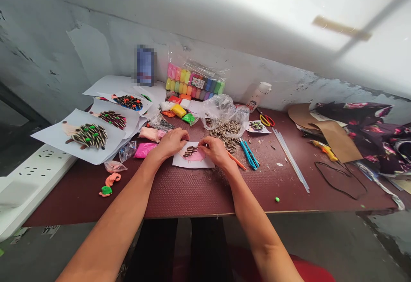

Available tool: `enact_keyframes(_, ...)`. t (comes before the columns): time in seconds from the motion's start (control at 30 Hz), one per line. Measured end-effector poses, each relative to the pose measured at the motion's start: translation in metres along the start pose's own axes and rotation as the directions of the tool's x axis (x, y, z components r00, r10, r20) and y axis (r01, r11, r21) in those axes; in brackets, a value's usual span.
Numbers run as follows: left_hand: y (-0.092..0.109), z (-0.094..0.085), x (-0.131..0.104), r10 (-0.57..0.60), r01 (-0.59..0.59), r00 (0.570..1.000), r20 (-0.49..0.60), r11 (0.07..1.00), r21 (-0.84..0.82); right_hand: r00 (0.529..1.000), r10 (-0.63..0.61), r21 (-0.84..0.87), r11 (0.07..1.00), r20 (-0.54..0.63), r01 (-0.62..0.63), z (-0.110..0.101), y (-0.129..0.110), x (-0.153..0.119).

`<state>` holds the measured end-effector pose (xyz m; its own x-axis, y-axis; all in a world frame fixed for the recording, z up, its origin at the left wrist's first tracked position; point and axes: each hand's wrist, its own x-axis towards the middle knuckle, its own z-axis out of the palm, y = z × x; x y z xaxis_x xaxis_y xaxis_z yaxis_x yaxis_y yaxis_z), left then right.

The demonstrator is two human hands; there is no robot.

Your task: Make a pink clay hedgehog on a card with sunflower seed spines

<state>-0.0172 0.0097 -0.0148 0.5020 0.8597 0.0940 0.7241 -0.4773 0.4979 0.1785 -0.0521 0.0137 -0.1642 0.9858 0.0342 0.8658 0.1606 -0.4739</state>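
Note:
A small white paper card [192, 164] lies on the table in front of me, bearing a flat pink clay shape [196, 155]. Striped sunflower seeds [190, 151] are set in rows on the pink clay. My left hand [174, 140] is at the card's upper left, its fingers curled in towards the thumb; anything between them is hidden. Over the card's right side, my right hand [214, 150] is closed in a pinch beside the seeds, and what its fingertips hold is too small to make out. A pile of loose sunflower seeds [226, 131] spills from a clear plastic bag [221, 107] behind it.
Seed-covered hedgehog pictures [90, 136] lie stacked at left, near a white power strip [38, 175]. Coloured clay packs [186, 82] lean on the wall. Rightward are an orange pen [236, 160], blue cutter [249, 154], scissors [266, 120], glue sticks [290, 160] and a yellow glue gun [326, 150].

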Motion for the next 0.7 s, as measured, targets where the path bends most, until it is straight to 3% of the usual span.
enact_keyframes(0.2, 0.0001, -0.0004, 0.0003, -0.004, 0.004, 1.000, 0.008, 1.000, 0.007, 0.998, -0.063, 0.020, 0.998, -0.004, 0.063, 0.0023, 0.0002, -0.0003)
enact_keyframes(0.7, -0.0025, 0.0020, 0.0011, 0.014, -0.014, 1.000, -0.006, 1.000, -0.002, 0.997, -0.078, 0.024, 0.997, 0.008, 0.078, 0.0032, 0.0007, 0.0014)
